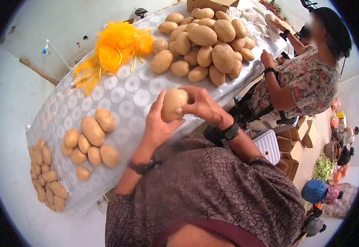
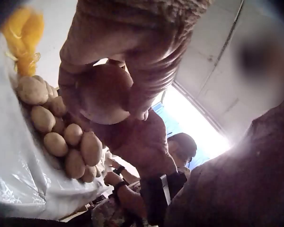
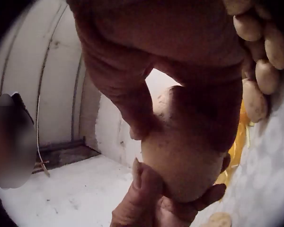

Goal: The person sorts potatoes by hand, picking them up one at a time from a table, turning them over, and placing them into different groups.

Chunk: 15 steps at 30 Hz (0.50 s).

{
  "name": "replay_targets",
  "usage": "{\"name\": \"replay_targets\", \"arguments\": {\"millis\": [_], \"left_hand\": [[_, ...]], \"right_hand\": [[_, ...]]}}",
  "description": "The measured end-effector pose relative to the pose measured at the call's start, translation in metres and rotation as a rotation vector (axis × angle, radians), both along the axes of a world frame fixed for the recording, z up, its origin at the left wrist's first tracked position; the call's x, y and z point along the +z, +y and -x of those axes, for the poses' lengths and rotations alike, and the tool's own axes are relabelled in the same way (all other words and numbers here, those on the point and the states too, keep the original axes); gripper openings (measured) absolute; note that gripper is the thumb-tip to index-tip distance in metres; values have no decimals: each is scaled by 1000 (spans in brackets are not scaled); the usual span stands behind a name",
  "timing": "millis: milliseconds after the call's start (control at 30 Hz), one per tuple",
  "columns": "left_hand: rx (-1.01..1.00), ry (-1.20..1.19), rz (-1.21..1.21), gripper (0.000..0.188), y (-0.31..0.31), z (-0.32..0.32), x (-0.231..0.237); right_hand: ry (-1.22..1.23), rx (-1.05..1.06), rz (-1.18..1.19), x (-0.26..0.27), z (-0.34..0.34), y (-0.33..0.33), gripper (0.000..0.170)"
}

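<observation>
One large potato (image 1: 174, 105) is held between both hands above the near edge of the table. My left hand (image 1: 157, 125) grips its lower left side, thumb along the bottom. From the right, my right hand (image 1: 204, 106) pinches the same potato with its thumb on the front and its fingers behind. In the right wrist view the potato (image 3: 180, 161) shows small dark specks on its skin. A big heap of potatoes (image 1: 204, 37) lies beyond the hands. A smaller loose group of potatoes (image 1: 92, 131) lies on the patterned tablecloth (image 1: 124, 103) to the left.
A further cluster of potatoes (image 1: 47, 177) sits at the table's far left end. Orange net bags (image 1: 112, 47) lie along the wall side. Another person (image 1: 307, 82) stands at the right by the heap. Cardboard boxes (image 1: 295, 140) and a white plastic stool (image 1: 267, 146) are beside the table.
</observation>
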State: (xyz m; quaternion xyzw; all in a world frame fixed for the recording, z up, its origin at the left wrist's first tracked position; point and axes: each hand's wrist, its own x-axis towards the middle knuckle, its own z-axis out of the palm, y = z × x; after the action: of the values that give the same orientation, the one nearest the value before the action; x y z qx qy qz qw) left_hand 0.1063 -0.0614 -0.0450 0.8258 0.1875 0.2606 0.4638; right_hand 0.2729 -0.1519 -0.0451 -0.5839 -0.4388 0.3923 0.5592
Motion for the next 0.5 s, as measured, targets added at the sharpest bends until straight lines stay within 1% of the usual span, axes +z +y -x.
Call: {"name": "replay_targets", "arguments": {"millis": [33,100,167,233,267,300,367,400,467,500], "left_hand": [[-5,-3,-3,89,1,-1,-6],[-5,-28,273,90,3,-1,-15],[-9,-14,235,87,2,0,-14],[-55,-107,500,85,2,-1,-16],[-68,-102,543,83,3,0,-13],[-66,-101,544,83,4,0,-15],[-143,-213,764,83,8,2,-23],[-136,-209,768,83,10,3,-29],[-204,-309,875,84,15,3,-41],[-200,-306,876,84,16,4,-41]], "right_hand": [[-3,-5,-3,1,0,2,60],[-352,-27,93,10,4,2,58],[-386,-64,61,17,9,1,58],[-521,-45,126,21,10,2,59],[-520,-51,135,25,10,2,55],[-518,-49,136,24,8,2,55],[-513,-56,62,20,3,3,47],[-507,-51,65,18,2,3,47],[-253,-65,47,16,0,3,39],[-249,-62,48,17,-3,2,39]]}}
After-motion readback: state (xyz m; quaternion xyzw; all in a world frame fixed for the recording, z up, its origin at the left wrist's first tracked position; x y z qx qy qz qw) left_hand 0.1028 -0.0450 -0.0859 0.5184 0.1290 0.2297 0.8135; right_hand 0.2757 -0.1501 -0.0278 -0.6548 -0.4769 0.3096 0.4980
